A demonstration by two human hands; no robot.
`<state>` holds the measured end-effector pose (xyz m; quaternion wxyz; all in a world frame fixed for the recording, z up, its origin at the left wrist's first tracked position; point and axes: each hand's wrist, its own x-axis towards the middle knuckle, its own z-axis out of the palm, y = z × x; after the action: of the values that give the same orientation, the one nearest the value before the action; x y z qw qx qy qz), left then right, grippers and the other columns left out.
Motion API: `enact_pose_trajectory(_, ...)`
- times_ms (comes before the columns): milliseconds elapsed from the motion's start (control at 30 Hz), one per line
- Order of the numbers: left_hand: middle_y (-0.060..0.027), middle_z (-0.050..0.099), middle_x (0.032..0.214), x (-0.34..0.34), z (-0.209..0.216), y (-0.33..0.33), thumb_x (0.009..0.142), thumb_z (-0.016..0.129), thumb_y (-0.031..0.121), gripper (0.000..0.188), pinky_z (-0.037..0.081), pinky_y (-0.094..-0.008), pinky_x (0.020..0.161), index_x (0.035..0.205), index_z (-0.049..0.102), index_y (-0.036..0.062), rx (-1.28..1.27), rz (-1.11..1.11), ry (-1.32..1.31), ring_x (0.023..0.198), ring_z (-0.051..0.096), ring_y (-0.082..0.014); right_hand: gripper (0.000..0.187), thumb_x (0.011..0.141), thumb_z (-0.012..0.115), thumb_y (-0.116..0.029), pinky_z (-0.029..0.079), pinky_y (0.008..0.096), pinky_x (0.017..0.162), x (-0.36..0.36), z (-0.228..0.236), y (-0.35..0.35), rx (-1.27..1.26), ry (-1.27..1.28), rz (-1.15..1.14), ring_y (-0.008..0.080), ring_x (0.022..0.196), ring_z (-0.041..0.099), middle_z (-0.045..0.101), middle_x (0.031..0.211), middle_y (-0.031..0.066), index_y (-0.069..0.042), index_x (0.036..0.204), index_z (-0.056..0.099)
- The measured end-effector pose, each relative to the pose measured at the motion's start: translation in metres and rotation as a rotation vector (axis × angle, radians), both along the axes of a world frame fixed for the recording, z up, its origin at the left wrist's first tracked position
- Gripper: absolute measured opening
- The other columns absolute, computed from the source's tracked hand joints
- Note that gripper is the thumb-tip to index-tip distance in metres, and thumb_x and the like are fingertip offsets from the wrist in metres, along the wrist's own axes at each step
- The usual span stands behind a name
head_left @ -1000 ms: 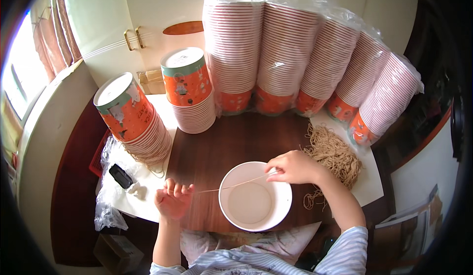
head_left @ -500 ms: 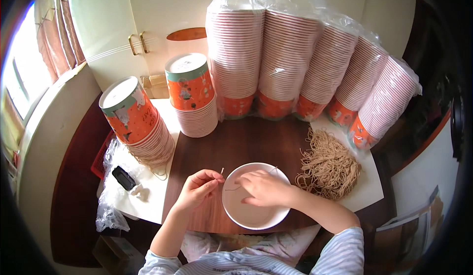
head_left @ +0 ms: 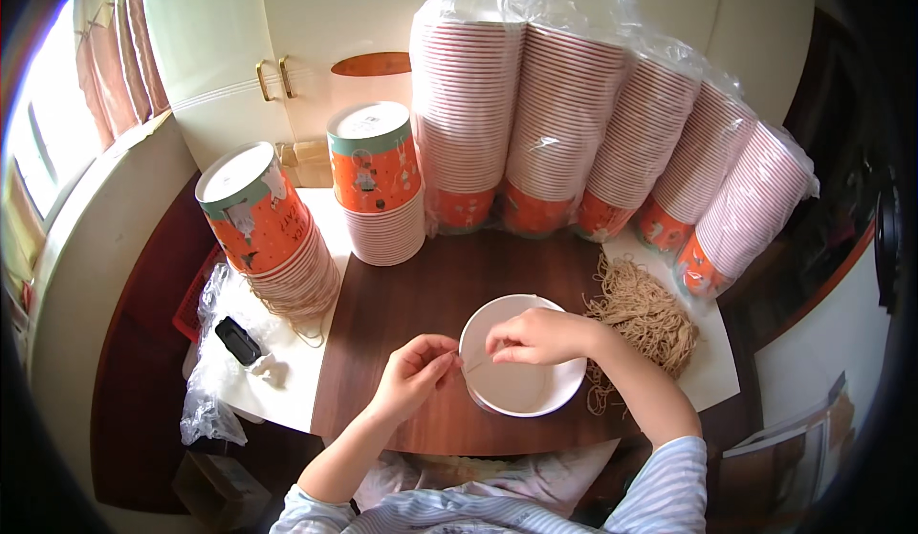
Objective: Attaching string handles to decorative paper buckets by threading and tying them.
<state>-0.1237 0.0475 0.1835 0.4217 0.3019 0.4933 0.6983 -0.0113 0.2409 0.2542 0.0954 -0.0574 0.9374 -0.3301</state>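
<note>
A white paper bucket [head_left: 526, 392] stands mouth up on the brown board in front of me, its inside facing me. My left hand [head_left: 421, 370] is closed in a pinch at the bucket's left rim, on the end of a thin cord. A short length of that cord [head_left: 475, 367] shows inside the wall, between my two hands. My right hand [head_left: 540, 336] reaches over the mouth from the right, thumb and fingers curled together near the cord. Its fingertips partly hide what they grip. Another bit of cord lies by the far rim.
A tangled heap of tan cords [head_left: 645, 319] lies to the right. Tall plastic-wrapped stacks of paper buckets [head_left: 569, 104] line the back. Two upside-down bucket stacks, one left [head_left: 258, 218] and one beside it [head_left: 376, 175], stand near a black object [head_left: 237, 341] and clear plastic [head_left: 206, 405].
The bucket has shifted right and slightly away from me. My left hand has moved right to its rim. My right hand has lifted and moved right, its fingers drawn closer together.
</note>
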Motion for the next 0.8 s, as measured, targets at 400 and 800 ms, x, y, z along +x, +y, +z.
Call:
enact_pose_trajectory(400,-0.0041,0.061,0.078,0.001,0.019,0.010,0.083,0.061,0.008,0.016,0.047,-0.0215,0.063,0.094,0.059,-0.0029,-0.136,-0.108,0.575,0.071,0.055,-0.0058,0.017,0.072,0.048,0.004,0.047,0.0290,0.066,0.006,0.000,-0.012,-0.130,0.382,-0.030,0.0202,0.074,0.059,0.060,0.084,0.0069,-0.003,0.082,0.061)
enact_pose_trajectory(800,0.0002,0.059,0.080,-0.006,0.012,0.012,0.087,0.056,0.008,0.012,0.045,-0.0181,0.067,0.093,0.058,-0.0022,-0.073,-0.169,0.278,0.076,0.054,-0.0039,0.024,0.071,0.061,-0.004,0.050,0.0291,0.061,0.007,-0.019,-0.026,0.054,0.791,-0.098,0.0173,0.075,0.060,0.062,0.091,-0.0010,-0.012,0.093,0.065)
